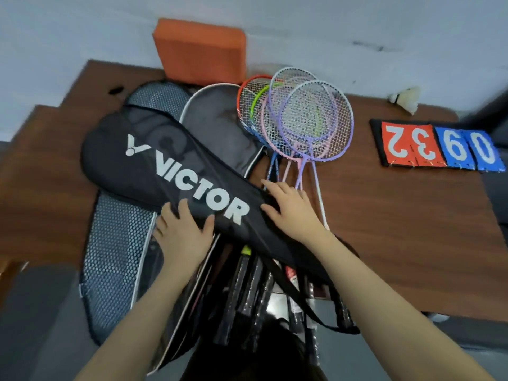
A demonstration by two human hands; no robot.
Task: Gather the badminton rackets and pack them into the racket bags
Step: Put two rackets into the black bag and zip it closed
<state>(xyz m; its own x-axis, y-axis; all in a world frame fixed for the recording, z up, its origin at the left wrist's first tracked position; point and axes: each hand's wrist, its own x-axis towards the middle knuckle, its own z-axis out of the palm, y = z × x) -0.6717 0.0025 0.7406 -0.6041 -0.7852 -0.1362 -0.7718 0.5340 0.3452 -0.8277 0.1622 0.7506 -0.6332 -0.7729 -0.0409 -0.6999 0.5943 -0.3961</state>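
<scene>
On the bench (398, 229), my left hand (181, 232) lies flat and released on the black racket bag (154, 171); my right hand (291, 207) rests open-fingered on its edge, beside loose rackets (299, 119) fanned just right.

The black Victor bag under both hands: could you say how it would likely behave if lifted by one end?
The black Victor bag looks like thin fabric that creases under the left hand and right hand, so it would probably sag. It seems flat, so likely light. Its loose strap may snag the racket handles beneath.
</scene>
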